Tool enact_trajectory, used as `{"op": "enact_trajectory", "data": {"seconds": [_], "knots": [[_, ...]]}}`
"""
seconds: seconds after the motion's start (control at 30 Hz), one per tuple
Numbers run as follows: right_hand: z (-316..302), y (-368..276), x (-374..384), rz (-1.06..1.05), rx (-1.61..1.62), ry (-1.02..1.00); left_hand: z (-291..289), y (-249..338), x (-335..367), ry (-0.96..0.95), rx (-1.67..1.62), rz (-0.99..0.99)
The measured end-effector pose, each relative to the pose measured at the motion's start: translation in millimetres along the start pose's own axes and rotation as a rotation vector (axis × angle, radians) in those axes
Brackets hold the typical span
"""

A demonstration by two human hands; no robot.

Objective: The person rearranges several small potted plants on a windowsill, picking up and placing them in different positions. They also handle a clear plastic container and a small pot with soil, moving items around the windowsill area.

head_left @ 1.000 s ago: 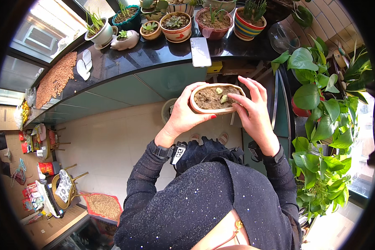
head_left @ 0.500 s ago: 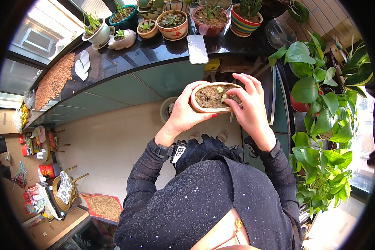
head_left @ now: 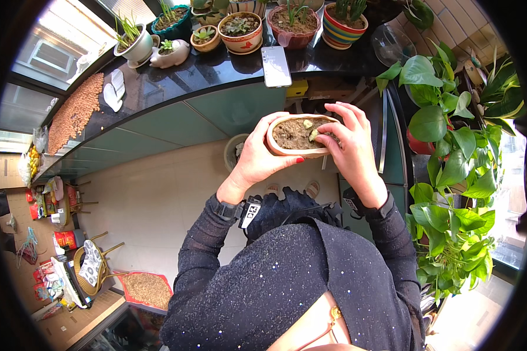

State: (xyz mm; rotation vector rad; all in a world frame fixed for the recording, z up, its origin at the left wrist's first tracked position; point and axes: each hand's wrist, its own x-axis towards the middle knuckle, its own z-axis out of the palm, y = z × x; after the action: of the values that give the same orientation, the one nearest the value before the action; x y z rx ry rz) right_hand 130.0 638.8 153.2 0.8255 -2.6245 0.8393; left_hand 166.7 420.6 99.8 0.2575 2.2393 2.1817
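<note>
Since the earlier frames, the fingers of the right hand [head_left: 355, 149] have drawn in closer to each other, and the index finger, which was stretched over the soil a second ago, is now bent down near the thumb. The oval pot [head_left: 301, 153], of pale clay colour, is in the air in front of the person's body, above the floor, and it stays almost in the same place. The left hand [head_left: 254, 155] holds it at its left end, with the thumb along the near wall and the other fingers partly hidden. In the pot lies brown soil [head_left: 290, 136] with two green pieces: the far piece [head_left: 308, 124] rests free, and the near piece [head_left: 314, 134] is at the right thumb and index finger. The gap of these two fingers is narrow, but I cannot tell if they grip it firmly. Beyond the pot, a phone [head_left: 276, 67] lies on the dark counter [head_left: 214, 76], and farther stand several planted pots, among them a striped pot [head_left: 344, 33]. To the right grows a large leafy plant [head_left: 445, 140]. To the far left, many small brown pieces [head_left: 76, 114] are spread on the counter.
</note>
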Motion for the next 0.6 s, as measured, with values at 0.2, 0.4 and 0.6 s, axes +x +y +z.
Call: {"op": "enact_trajectory", "data": {"seconds": [0.2, 0.4, 0.6], "knots": [[1.3, 2.4, 0.6, -0.001, 0.009, 0.003, 1.4, -2.2, 1.8, 0.009, -0.037, -0.012], [0.3, 3.7, 1.2, -0.011, 0.029, -0.003, 2.1, -0.2, 2.8, 0.021, -0.009, -0.028], [-0.4, 3.0, 3.1, -0.031, 0.032, -0.019, 2.2, 4.4, 3.2, 0.017, -0.022, -0.011]]}}
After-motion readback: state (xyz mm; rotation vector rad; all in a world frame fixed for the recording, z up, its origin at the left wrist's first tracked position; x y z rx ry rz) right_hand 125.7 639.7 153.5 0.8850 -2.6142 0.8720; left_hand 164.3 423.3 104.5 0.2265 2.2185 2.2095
